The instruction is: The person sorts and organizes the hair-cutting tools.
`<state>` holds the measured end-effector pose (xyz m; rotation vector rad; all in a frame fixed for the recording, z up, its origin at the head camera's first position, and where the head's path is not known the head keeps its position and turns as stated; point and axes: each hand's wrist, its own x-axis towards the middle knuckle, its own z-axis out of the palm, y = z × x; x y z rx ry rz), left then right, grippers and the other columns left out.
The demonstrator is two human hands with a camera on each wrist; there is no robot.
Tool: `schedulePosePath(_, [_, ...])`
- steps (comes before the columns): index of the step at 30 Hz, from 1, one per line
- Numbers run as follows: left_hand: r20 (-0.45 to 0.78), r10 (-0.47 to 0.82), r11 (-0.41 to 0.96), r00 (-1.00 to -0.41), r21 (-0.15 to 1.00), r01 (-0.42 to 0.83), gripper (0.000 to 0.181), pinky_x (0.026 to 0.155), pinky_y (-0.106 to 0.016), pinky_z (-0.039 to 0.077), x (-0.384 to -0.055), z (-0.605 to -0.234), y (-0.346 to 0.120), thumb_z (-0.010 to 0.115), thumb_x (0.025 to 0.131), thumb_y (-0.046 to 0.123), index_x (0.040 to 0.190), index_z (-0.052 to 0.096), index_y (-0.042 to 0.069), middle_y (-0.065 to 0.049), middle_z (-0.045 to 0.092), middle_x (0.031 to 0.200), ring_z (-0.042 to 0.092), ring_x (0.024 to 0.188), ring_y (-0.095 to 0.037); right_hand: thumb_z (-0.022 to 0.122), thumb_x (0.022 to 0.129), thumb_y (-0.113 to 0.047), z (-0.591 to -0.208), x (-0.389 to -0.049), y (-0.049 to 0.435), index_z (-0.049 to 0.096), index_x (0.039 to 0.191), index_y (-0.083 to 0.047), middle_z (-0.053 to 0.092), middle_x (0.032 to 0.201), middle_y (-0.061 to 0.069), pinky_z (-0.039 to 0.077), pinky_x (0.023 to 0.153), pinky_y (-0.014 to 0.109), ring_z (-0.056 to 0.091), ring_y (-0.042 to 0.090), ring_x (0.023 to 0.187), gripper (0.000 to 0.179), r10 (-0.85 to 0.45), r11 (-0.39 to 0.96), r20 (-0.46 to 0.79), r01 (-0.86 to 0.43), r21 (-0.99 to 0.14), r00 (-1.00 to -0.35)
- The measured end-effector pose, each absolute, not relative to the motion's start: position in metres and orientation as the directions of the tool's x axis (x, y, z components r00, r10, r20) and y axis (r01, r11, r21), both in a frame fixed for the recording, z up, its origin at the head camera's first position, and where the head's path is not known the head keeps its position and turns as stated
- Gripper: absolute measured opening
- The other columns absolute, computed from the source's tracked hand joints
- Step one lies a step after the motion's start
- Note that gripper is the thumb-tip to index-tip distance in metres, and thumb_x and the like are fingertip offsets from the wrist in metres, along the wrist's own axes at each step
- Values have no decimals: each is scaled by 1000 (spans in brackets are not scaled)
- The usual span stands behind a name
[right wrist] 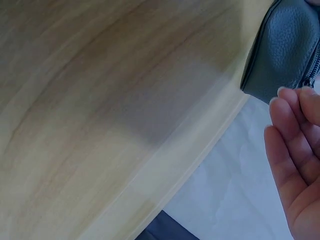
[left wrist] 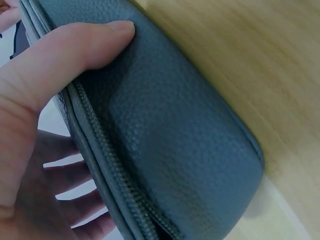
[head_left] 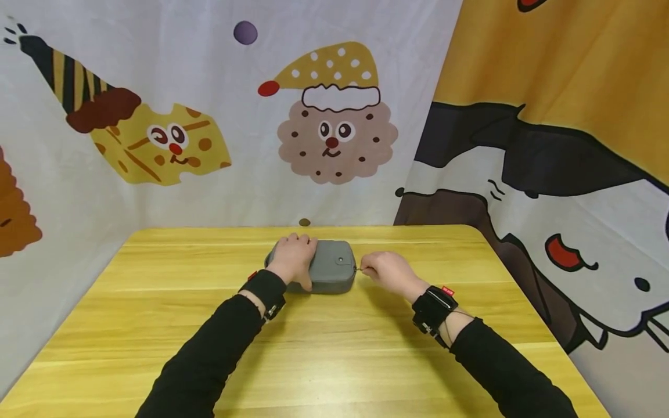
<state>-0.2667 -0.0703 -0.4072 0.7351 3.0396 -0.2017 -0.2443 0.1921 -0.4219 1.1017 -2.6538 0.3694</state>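
A grey pouch (head_left: 332, 273) with a pebbled, leather-like surface lies near the far edge of the table. My left hand (head_left: 294, 260) grips its left part, the thumb pressed on the near side and the fingers spread over the top. In the left wrist view a zipper (left wrist: 102, 132) runs along the pouch's upper edge, with a dark gap between its teeth at the bottom of the view. At the pouch's right end my right hand (head_left: 391, 273) pinches the zipper pull (head_left: 358, 269) between thumb and forefinger. The fingertips mostly hide the pull in the right wrist view.
The wooden table (head_left: 313, 360) has rounded far corners. Behind it hangs a white curtain (head_left: 251, 191) with cartoon figures, and a yellow and dark printed cloth (head_left: 564, 75) hangs on the right. Each wrist wears a black band (head_left: 435, 307) with a small device.
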Motion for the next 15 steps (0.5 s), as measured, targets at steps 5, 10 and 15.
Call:
schedulePosePath(5, [-38,421,901,-906,-103,422,105,93,-51,43,-269,-412,-68,89,58,55,142,48,9,-14,55,128,50,114,-37,71,92,-7,-422,-243,193,74,91,-11,70,85,-1,55,69,32,67,16,77,5,-658,679,309,-719,-151,-687])
schedulePosePath(10, [-19,352,933,-936,-71,353,97,91,-53,41,-270,-413,-62,87,59,54,137,51,9,-14,56,121,50,107,-37,71,91,-6,-423,-244,193,74,91,-10,69,86,0,55,70,33,66,16,77,5,-605,720,303,-669,-187,-736])
schedulePosePath(15, [-14,285,957,-959,-45,285,96,93,-55,41,-269,-411,-56,87,59,55,135,53,7,-16,57,119,51,107,-38,71,92,-9,-423,-247,191,73,88,-11,68,84,-1,54,68,33,64,15,74,5,-574,748,311,-640,-175,-757])
